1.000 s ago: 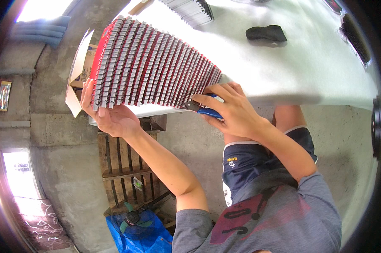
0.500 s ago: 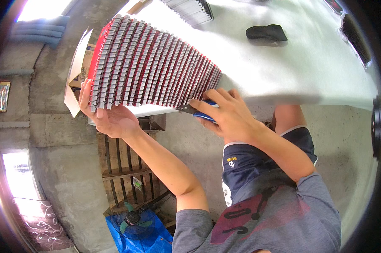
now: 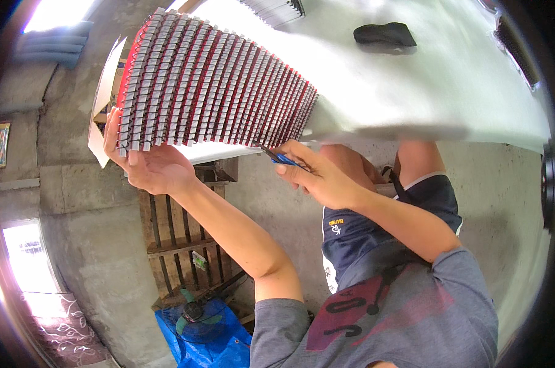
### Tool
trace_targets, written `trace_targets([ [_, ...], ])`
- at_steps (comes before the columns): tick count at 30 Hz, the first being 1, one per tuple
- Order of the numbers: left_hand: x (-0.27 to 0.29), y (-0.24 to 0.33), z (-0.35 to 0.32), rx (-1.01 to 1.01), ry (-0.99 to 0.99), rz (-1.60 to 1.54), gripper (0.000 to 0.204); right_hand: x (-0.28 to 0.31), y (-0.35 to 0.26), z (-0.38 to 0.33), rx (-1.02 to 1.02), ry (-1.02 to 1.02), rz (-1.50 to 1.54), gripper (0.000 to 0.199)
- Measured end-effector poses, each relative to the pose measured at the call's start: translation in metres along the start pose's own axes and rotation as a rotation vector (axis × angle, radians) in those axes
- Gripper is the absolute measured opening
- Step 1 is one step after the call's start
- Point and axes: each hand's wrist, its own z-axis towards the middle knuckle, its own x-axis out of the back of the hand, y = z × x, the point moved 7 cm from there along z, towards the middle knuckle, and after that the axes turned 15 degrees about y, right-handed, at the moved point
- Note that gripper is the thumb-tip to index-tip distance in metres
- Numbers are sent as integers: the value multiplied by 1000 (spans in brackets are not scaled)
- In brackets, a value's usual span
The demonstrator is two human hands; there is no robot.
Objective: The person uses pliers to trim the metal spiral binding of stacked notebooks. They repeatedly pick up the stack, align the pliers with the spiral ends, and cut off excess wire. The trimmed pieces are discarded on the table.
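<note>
A red panel (image 3: 210,86) covered with rows of small silver tile-like pieces is tilted up over the near left part of the white table. My left hand (image 3: 154,168) grips its lower left corner, with the palm underneath and the fingers around the left edge. My right hand (image 3: 326,178) is closed around blue-handled pliers (image 3: 283,159). Their dark jaws reach the lower edge of the panel, right of its middle. Whether the jaws bite on a piece is too small to tell.
On the white-covered table (image 3: 486,98) lies a black, flat, elongated object (image 3: 385,35). An open cardboard box (image 3: 105,104) stands behind the panel's left side. Below are a wooden slatted rack (image 3: 173,230), a fan (image 3: 194,313) and a blue tarp (image 3: 222,343).
My right hand and the pliers have moved left along the panel's lower edge, and the pliers have turned. The panel and my left hand have shifted slightly left and up in view.
</note>
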Motion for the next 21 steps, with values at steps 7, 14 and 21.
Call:
trace_targets([
  [7,8,-5,2,72,8,-17,49,24,-22,-8,509,269,-592,39],
  [14,6,-4,0,54,27,-1,50,22,-29,-10,738,389,-829,39],
  [21,8,-5,1,78,21,-46,50,18,-28,-3,611,227,-745,31],
])
